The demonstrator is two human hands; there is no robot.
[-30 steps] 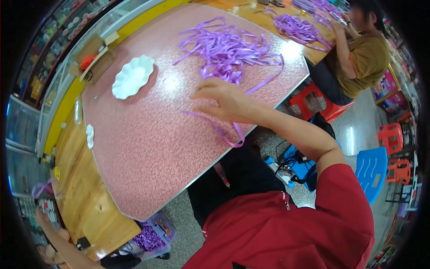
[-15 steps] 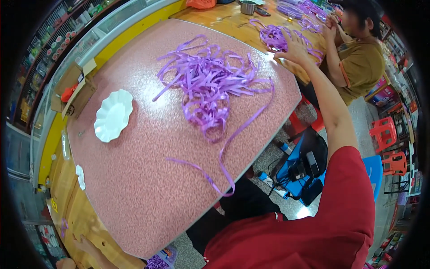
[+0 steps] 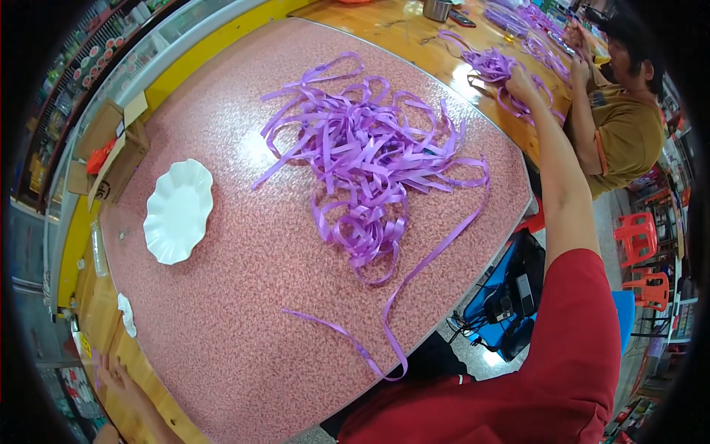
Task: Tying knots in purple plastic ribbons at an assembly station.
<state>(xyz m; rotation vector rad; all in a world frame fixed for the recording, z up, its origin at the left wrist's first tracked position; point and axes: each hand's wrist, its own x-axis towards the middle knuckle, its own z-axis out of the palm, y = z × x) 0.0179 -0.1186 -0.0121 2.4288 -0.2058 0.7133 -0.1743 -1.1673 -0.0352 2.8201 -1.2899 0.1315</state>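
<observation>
My right hand (image 3: 523,85) reaches out to the far right, over the wooden table. Its fingers are closed at a heap of purple ribbons (image 3: 488,65), though the fingertips are partly hidden among them. A larger tangle of purple ribbon (image 3: 362,140) covers the middle of the pink speckled tabletop (image 3: 237,333). From it one long strand curves toward the near edge, its loose end lying left. A white scalloped dish (image 3: 180,211) sits to the left of the tangle. My left hand does not show.
At the lower left, hands (image 3: 122,385) that look like another person's are over the wooden table. An open cardboard box (image 3: 122,159) stands at the left. A seated person (image 3: 625,126) works at the far right. A metal cup (image 3: 437,9) stands far back; red stools (image 3: 637,237) stand right.
My right hand has gone from spread above the far ribbons to closed among them. The view has shifted, so the tangle appears lower and further right. The hand at the lower left moved up.
</observation>
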